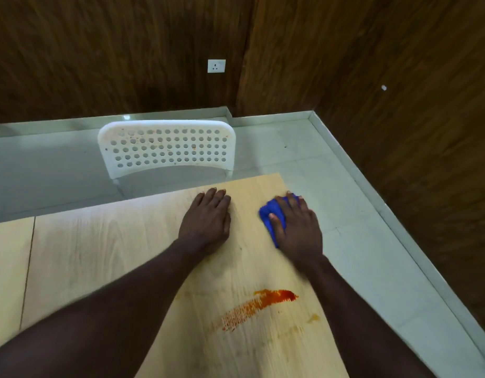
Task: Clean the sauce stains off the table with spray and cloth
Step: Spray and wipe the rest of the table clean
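Sauce smear (260,304), orange-red and streaky, lies on the pale wood-grain tabletop (99,255) between my two forearms; a small yellowish spot sits just to the right of the smear. Beyond the smear, toward the far edge, my left hand (208,216) rests palm down on the tabletop, its fingers (216,197) straight and close together, holding nothing; beyond the smear and a little to the right, my right hand (298,230) presses a bunched bright blue cloth (267,214) onto the wood, with the fingers curled over the bundle and the thumb laid on top, so the cloth is gripped; the cloth is well apart from the smear and near the far right corner; my two hands are near each other but not touching. Farther beyond the smear, past the far edge, stands a white plastic chair (165,148) whose backrest is full of round holes and carries some orange specks; it stands on a pale tiled floor (304,159); behind it rises a dark brown wood-panelled wall (99,64) with a white wall socket (216,66).
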